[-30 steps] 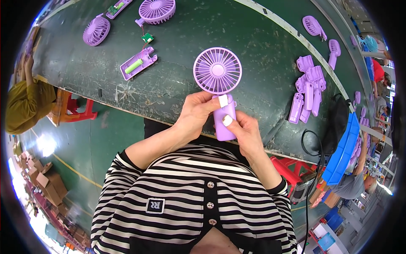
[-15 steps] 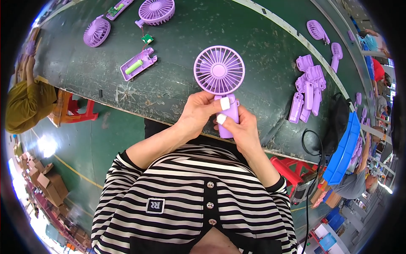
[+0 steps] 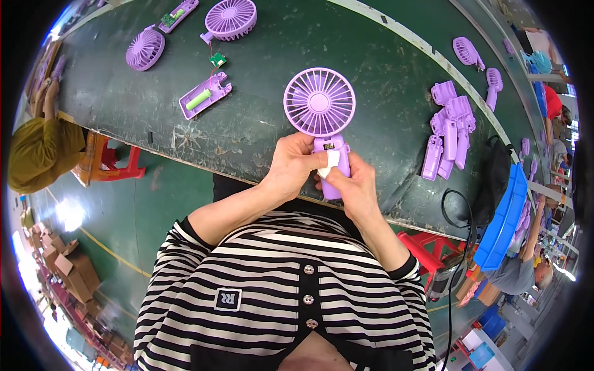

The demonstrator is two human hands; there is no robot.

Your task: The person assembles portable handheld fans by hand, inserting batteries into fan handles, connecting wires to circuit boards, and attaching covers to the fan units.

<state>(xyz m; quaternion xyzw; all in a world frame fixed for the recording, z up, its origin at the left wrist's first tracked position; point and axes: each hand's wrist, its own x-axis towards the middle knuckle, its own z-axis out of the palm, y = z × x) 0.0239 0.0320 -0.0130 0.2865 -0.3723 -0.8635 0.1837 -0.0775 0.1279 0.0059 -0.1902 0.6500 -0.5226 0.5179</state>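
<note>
A purple handheld fan (image 3: 319, 102) is held upright in front of me at the table's near edge, its round grille pointing away from my body. My left hand (image 3: 294, 162) grips the upper handle, with the thumb across its face. Lower down, my right hand (image 3: 357, 188) wraps the handle from the other side, thumb pressed on the front. White coverings wrap both thumb tips, which meet on the handle. Above them a small dark display window (image 3: 329, 146) shows lit digits. The fingers behind the handle are hidden.
Left on the green table (image 3: 260, 68) lie an opened handle shell (image 3: 205, 96) with a green battery, a circuit board (image 3: 218, 60) and fan heads (image 3: 230, 18). Purple handle casings (image 3: 455, 123) are piled right, near a blue bin (image 3: 502, 216) and black cable (image 3: 450, 297). A co-worker (image 3: 43, 151) sits left.
My left thumb has slid down the handle to meet the right thumb, uncovering the lit display. The fan stays in nearly the same place.
</note>
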